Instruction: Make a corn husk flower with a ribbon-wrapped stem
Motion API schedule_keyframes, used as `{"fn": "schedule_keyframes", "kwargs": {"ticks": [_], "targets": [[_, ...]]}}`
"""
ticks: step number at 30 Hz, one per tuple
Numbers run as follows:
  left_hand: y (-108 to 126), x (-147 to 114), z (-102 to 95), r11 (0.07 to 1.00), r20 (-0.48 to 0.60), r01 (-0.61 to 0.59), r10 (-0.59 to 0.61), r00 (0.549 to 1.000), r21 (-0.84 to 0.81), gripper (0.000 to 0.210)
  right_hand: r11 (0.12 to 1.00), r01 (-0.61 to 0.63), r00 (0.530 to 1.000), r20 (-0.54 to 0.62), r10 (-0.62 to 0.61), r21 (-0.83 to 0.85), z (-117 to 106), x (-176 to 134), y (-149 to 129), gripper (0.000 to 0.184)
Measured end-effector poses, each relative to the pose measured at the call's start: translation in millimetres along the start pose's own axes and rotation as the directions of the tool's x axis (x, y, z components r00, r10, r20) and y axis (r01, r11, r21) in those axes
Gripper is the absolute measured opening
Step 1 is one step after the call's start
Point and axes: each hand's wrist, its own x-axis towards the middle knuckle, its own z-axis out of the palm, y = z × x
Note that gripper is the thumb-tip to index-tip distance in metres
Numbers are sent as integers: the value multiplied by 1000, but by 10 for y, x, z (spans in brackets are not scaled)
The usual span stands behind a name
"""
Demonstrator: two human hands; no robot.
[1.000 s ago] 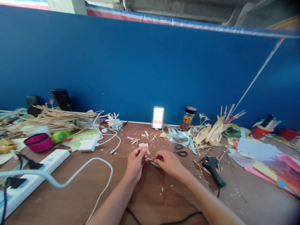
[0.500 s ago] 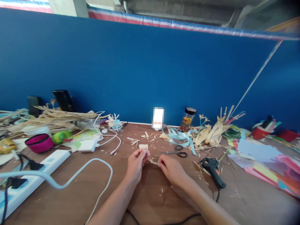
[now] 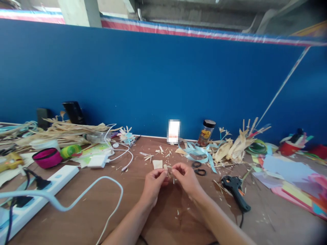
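Close together over the middle of the table, my left hand (image 3: 155, 183) and my right hand (image 3: 186, 177) both pinch a small pale strip of dried husk (image 3: 167, 167). Its lower part is hidden by my left fingers. Just behind my left hand lies a flat cream piece of husk (image 3: 157, 164). Black-handled scissors (image 3: 200, 171) rest beyond my right hand, their blades mostly covered by it. A dark glue gun (image 3: 235, 192) lies on its side to the right of my right forearm.
Blue ribbon (image 3: 196, 151), a lidded jar (image 3: 206, 132) and a husk bundle (image 3: 233, 149) stand along the blue partition (image 3: 143, 78). Coloured paper sheets (image 3: 283, 170) lie at right. At left are a white power strip (image 3: 58, 182), a looping cable (image 3: 112, 178) and a dried husk pile (image 3: 68, 131).
My right hand has moved left and up, closing the gap to my left hand. Both hands now meet at the husk strip, and the view has tilted up slightly.
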Motion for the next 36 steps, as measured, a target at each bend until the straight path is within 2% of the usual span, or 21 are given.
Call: {"fn": "schedule_keyframes", "kwargs": {"ticks": [4, 7, 9, 12, 15, 18, 20, 24, 30, 36], "targets": [[-14, -3, 12, 999, -34, -34, 33, 999, -12, 26, 972, 107, 983, -124, -134, -208, 71, -68, 3, 12], [-27, -1, 23, 999, -17, -14, 14, 1000, -31, 27, 884, 185, 933, -204, -295, -429, 110, -134, -36, 13], [-38, 3, 30, 999, 12, 4, -4, 1000, -42, 27, 806, 230, 907, -179, -380, -545, 117, -160, -63, 15], [-50, 10, 34, 999, 40, 0, 2, 999, -53, 28, 676, 307, 883, -65, -465, -670, 106, -174, -76, 16], [-49, 17, 25, 999, 5, -16, 16, 1000, -31, 29, 558, 356, 860, 30, -509, -750, 93, -180, -67, 18], [-46, 29, 9, 1000, -37, -24, 24, 999, -8, 29, 488, 375, 848, 80, -524, -788, 97, -195, -59, 18], [-45, 36, 2, 999, -48, -32, 32, 998, -7, 28, 472, 398, 840, 107, -532, -787, 108, -208, -56, 17], [-43, 43, 6, 999, -52, -31, 29, 998, -30, 28, 495, 414, 842, 116, -526, -764, 124, -226, -46, 18], [-34, 29, 22, 994, 22, 27, -25, 999, -105, 23, 520, 406, 854, 110, -509, -751, 109, -230, -34, 20], [-37, 34, 15, 994, 41, 19, -14, 999, -110, 22, 489, 405, 852, 126, -508, -773, 93, -229, -43, 20]]}}
